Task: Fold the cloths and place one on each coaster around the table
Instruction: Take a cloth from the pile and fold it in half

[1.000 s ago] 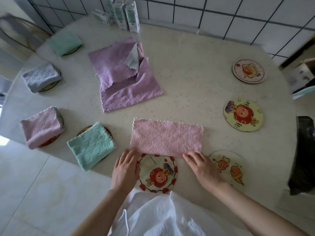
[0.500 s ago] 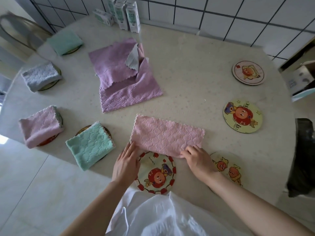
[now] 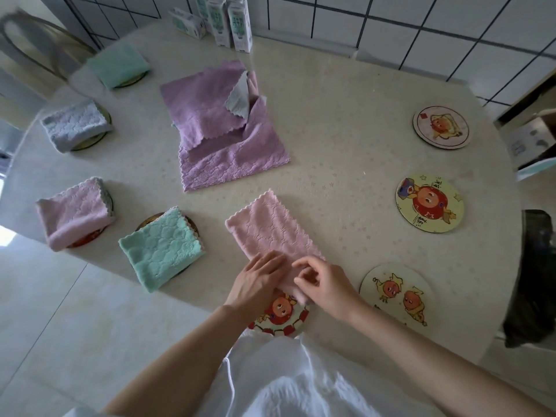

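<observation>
Since a moment ago the pink cloth has swung round, from lying crosswise to pointing away from the near edge of the table. Its near end sits under both hands, over the coaster at that edge. The left hand lies flat on it, fingers straight; the right hand pinches the end with curled fingers. Soft, light, floppy stuff, I'd say: best taken by the corners.
</observation>
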Available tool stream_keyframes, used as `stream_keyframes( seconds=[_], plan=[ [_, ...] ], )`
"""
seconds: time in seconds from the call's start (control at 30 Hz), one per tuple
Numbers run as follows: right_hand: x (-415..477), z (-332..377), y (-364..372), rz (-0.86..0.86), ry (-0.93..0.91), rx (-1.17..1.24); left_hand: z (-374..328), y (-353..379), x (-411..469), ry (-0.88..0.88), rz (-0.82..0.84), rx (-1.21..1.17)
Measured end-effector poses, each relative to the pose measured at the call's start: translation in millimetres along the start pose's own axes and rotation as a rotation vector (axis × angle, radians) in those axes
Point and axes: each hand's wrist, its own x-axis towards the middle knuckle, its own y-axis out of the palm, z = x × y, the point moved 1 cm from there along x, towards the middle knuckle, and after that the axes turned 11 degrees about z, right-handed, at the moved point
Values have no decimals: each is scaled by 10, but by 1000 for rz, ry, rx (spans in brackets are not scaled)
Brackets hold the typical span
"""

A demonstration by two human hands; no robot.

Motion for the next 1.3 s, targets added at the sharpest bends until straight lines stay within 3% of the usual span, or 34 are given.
stream_keyframes(
  seconds=[0.07, 0.13, 0.3, 0.37, 0.6, 0.77, 0.93, 1.0, 1.1, 1.3],
  plan=[
    [35, -41, -47, 10, 25, 5, 9, 26, -14, 40, -35, 9],
    [91, -107, -106, 17, -18, -173, 23, 39, -47, 68, -37, 2],
    [252, -376, -156, 300, -161, -741, 110, 21, -143, 154, 29, -25],
    [272, -460, -213, 361, -204, -832, 112, -26, -172, 153, 48, -78],
    [334, -558, -430, 367, -130, -599, 83, -208, -162, -49, 7, -515],
    [609, -474, -517, 319, 0, -336, 117, -362, -33, -475, 125, -729],
    [1018, -215, -587, 141, 18, -122, 319, -467, 152, -718, 115, -1170],
    [1186, -130, -558, 53, 42, -126, 402, -450, 193, -799, 59, -1328],
    [1373, -145, -460, 85, 198, -268, 431, -391, 173, -895, 6, -1509],
    [1431, -244, -422, 80, 263, -281, 434, -401, 137, -933, -53, -1704]
  ],
)
